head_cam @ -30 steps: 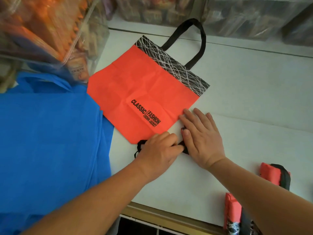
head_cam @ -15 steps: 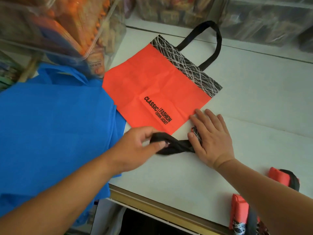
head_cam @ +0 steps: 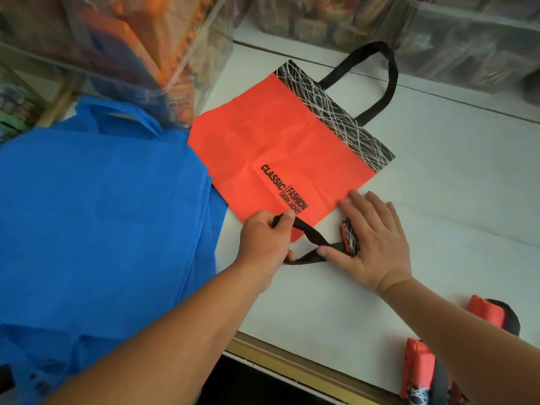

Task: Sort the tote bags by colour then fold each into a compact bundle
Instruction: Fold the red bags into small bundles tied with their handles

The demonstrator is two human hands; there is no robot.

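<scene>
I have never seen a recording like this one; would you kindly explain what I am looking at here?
No machine here: a person wears a camera on the head, looking down at their own two hands. The left hand grips the black fabric strap of a small folded red bundle, which the right hand presses flat onto the white table. Behind lies an unfolded orange-red tote bag; a stack of blue tote bags sits to the left, and two finished red bundles near the front edge.

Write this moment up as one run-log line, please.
left hand: grips black strap | right hand: presses folded red bag on table | behind: flat red bag | left: blue bags | near edge: two red bundles
</scene>
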